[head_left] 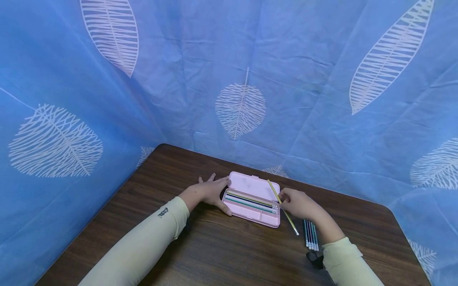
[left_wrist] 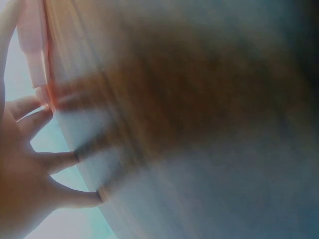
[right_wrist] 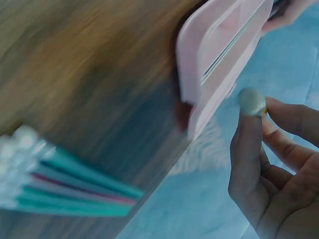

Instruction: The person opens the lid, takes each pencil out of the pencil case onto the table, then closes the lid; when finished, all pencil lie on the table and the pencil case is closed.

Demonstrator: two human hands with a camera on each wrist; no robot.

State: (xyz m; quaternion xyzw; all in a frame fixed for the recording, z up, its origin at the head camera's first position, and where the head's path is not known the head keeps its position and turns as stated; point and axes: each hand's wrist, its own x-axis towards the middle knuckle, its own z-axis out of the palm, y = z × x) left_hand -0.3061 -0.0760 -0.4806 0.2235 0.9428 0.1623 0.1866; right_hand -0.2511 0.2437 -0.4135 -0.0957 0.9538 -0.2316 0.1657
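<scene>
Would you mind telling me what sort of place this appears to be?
Probably an indoor tabletop workspace, judging by the dark wood-grain table, the blue leaf-print cloth hanging behind it and the open pink pencil case on top.

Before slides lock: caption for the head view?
Left hand touching an open pink pencil case, right hand pinching a yellow pencil near the case's right end.
</scene>
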